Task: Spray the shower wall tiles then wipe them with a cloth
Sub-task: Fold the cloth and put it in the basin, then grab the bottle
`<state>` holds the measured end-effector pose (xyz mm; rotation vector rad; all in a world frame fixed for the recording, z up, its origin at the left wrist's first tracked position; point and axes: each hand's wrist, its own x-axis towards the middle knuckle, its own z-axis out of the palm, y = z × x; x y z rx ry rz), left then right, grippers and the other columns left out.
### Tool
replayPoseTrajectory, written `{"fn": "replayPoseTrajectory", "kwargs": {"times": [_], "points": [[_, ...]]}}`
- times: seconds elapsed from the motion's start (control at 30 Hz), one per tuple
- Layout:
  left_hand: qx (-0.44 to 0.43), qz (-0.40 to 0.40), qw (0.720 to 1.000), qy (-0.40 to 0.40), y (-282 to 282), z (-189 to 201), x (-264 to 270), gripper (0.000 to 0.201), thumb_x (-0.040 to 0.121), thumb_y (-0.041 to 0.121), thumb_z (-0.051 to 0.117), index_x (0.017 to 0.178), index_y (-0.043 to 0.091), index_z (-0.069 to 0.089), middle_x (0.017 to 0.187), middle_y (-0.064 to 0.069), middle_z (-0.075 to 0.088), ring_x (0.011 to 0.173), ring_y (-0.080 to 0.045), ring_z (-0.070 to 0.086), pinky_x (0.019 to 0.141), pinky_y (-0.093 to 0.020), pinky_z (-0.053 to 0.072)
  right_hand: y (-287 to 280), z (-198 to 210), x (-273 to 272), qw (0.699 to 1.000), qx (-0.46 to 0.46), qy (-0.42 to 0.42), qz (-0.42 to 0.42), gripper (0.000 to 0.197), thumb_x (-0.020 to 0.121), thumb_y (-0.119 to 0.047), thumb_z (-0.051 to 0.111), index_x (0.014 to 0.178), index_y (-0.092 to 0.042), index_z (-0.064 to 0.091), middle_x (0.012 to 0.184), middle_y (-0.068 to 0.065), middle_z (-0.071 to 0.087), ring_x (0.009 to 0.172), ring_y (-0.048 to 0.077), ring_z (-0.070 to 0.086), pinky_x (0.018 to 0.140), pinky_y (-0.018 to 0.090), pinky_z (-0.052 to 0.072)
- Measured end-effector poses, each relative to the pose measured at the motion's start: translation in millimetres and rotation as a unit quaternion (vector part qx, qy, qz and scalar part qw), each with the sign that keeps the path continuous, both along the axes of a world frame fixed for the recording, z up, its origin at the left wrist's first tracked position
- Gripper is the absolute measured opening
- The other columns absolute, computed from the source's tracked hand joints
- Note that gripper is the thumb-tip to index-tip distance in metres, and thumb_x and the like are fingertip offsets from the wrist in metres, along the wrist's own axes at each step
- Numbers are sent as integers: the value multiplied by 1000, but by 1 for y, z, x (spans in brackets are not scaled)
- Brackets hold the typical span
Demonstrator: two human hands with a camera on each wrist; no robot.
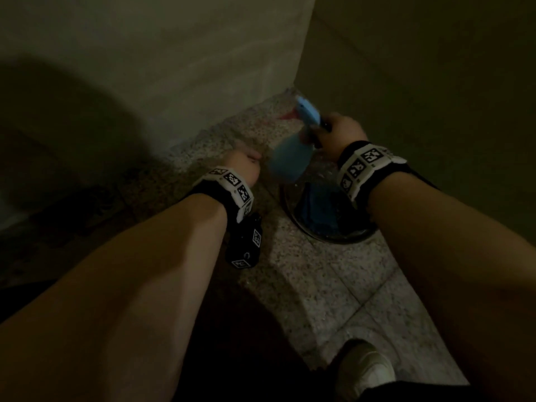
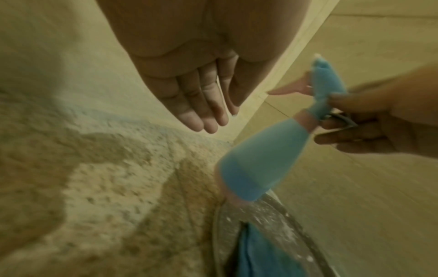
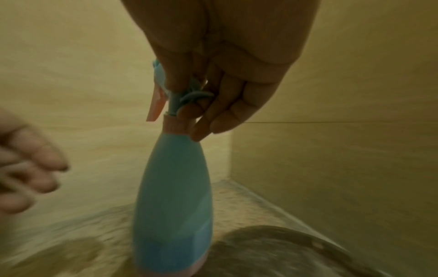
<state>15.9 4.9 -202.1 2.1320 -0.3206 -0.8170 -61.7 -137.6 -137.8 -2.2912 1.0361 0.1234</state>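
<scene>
My right hand [image 1: 336, 130] [image 3: 201, 105] [image 2: 369, 121] grips a light blue spray bottle [image 1: 290, 161] [image 2: 258, 165] [image 3: 174, 196] by its neck, just below the nozzle head and its pink trigger [image 3: 155, 105]. The bottle hangs tilted above the speckled floor, near the corner of the beige wall tiles [image 1: 174, 47] [image 3: 343, 168]. My left hand [image 1: 246, 165] [image 2: 203, 105] hovers just left of the bottle with straight fingers and holds nothing. A blue cloth [image 1: 320, 213] [image 2: 263, 256] lies in a round metal basin [image 1: 290, 210] [image 2: 279, 215] under the bottle.
The speckled stone floor [image 1: 304, 274] runs along the right wall [image 1: 435, 68]. A shoe [image 1: 365, 369] stands on it at the lower right. To the left the ground is dark and in shadow [image 1: 58, 198].
</scene>
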Motion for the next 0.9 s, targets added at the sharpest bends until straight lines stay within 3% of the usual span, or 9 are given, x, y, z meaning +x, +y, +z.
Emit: {"fn": "replayPoseTrajectory", "kwargs": {"times": [0.17,0.37,0.63,0.8,0.9], "points": [[37,-55,996,-52,-26,-3,-18,34,94,8,43,125,7,58,128,-13,59,121,-27,54,100,-30,40,-37,-6,-29,993,6,-45,-112,37,95,-31,47,128,-13,50,128,11,56,117,28,54,101,44,44],[36,-88,994,-48,-62,-7,-24,33,93,8,42,121,8,60,127,-13,60,117,-30,55,102,-35,43,-69,-15,-53,972,46,-79,-217,36,94,-29,50,128,-18,52,129,5,56,119,23,54,102,42,44],[18,-81,996,-43,-90,-26,-33,34,94,8,38,118,12,62,125,-9,60,113,-28,56,97,-32,43,-90,-33,-54,974,33,-46,-221,36,95,-31,48,128,-16,51,128,5,56,118,23,54,99,35,45],[3,-76,997,26,-93,-48,-32,36,90,2,36,117,7,60,124,-14,59,113,-33,56,102,-41,45,-95,-44,-48,980,16,-13,-197,37,96,-31,47,128,-14,51,129,9,56,120,25,52,102,39,43],[15,-76,995,57,-96,-62,-27,37,90,-1,36,121,2,57,133,-15,53,118,-34,53,107,-41,40,-97,-47,-44,982,17,1,-190,36,96,-30,45,128,-14,51,130,10,55,120,27,52,102,38,43]]}}
